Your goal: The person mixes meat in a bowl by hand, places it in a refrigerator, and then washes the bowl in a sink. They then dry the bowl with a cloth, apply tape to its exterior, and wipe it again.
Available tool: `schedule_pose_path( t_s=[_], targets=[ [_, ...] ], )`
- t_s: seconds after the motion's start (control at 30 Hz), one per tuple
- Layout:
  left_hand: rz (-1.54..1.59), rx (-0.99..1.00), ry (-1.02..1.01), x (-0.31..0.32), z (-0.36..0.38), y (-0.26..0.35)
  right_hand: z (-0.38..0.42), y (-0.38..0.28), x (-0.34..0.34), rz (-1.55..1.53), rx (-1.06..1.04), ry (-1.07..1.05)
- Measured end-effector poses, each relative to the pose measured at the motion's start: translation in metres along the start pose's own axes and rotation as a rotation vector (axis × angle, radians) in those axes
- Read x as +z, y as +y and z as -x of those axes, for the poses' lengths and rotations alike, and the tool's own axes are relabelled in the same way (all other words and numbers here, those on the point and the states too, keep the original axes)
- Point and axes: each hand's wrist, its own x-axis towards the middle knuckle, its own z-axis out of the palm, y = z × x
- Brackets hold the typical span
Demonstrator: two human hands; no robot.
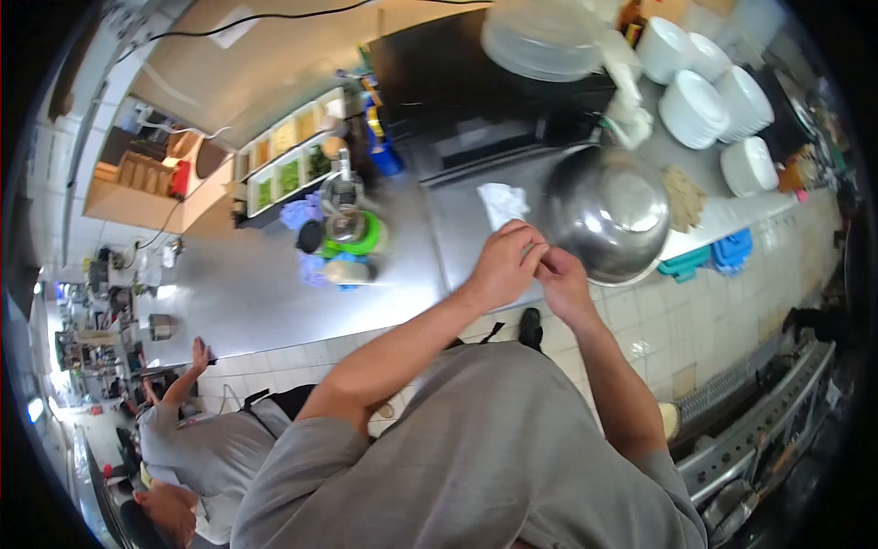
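Observation:
My left hand (502, 266) and my right hand (564, 287) meet in front of my body, above the counter's front edge. The fingers of both are closed and pressed against each other at the tips. Anything between them is hidden or too small to make out. Just beyond my left hand lies a crumpled white cloth or paper (503, 203) on the steel counter (402, 274). A large shiny metal bowl (611, 215), apparently upside down, stands close to my right hand.
Stacked white bowls (695, 108) stand at the back right, near a beige cloth (683, 199). A black appliance (439, 91) carries a clear plastic container (540, 41). Leftward are a tray of chopped ingredients (291, 174), bottles and a co-worker (215, 448). A stove (768, 421) is at right.

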Motion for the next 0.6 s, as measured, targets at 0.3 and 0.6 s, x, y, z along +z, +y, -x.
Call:
schedule_pose_path(
  t_s=[0.3,0.6],
  targets=[
    [-0.595,1.027,-0.235,-0.003,-0.040,0.149,0.055,-0.059,-0.068,-0.623,-0.421,0.072],
    [-0.558,1.114,-0.210,-0.014,-0.040,0.176,0.063,-0.066,-0.076,-0.623,-0.555,0.073]
  ],
)
